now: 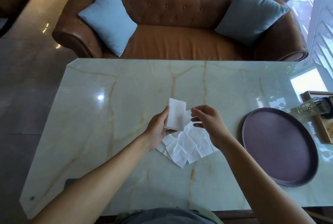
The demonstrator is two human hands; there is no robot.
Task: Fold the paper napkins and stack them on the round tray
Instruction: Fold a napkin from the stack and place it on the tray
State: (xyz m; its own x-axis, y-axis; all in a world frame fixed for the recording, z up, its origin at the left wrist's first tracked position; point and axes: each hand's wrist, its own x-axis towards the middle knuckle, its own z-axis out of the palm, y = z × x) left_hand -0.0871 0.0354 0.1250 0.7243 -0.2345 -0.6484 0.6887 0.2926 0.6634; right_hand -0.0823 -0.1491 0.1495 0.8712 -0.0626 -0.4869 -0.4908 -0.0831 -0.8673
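Left hand (158,126) gripping, right hand (209,121) loosely open

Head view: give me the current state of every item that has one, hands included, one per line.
Left hand: grips a folded napkin, held above the table.
Right hand: fingers loosely spread beside the folded napkin; whether it pinches an edge is unclear.
Napkin pile: loose, overlapping, lying flat on the marble table.
Round tray: on the table, no napkins on it yet.
Glass bottle: lying tilted in the wooden box.

Wooden box (323,133) edge-cropped, contents perhaps bottles.
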